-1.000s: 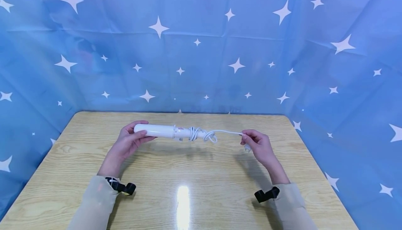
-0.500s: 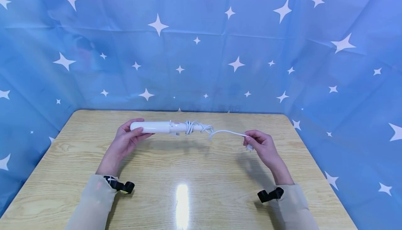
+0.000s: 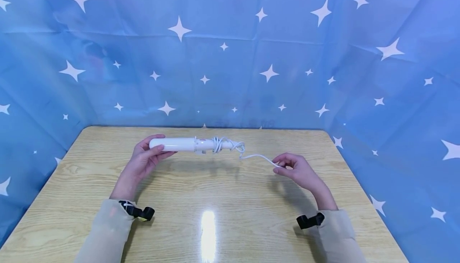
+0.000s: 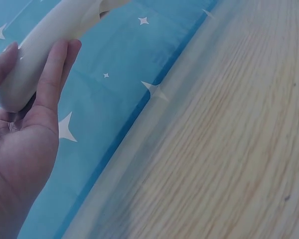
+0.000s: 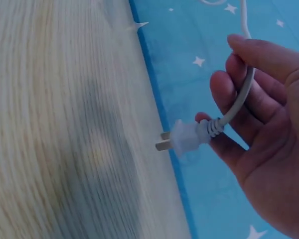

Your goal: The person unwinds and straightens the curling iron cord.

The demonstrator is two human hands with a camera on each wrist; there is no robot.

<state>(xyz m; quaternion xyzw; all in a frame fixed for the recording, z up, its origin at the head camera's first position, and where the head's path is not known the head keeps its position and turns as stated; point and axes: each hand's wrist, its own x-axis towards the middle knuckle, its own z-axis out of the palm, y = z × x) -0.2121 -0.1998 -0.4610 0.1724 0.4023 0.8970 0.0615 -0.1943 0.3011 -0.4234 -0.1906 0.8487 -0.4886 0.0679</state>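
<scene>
My left hand (image 3: 143, 161) grips the rounded end of a white, rod-shaped corded appliance (image 3: 176, 144), held level above the table. In the left wrist view, thumb and fingers lie along both sides of its smooth barrel (image 4: 47, 37). White power cord (image 3: 256, 155) is looped around the narrower right end and runs across to my right hand (image 3: 300, 170). There the thumb and forefinger pinch it. A two-pin plug (image 5: 185, 138) sticks out past the palm at the cord's end, pins pointing toward the table side in the right wrist view.
The wooden table (image 3: 151, 231) has rounded far corners and shows a bright light reflection near its front. A blue curtain (image 3: 223, 91) with white stars surrounds its back and sides. Black camera straps (image 3: 136, 212) sit on both wrists.
My right hand has shifted slightly right and lower, and the cord now sags more. The appliance has moved slightly left and up with my left hand. The plug is now hidden in the head view.
</scene>
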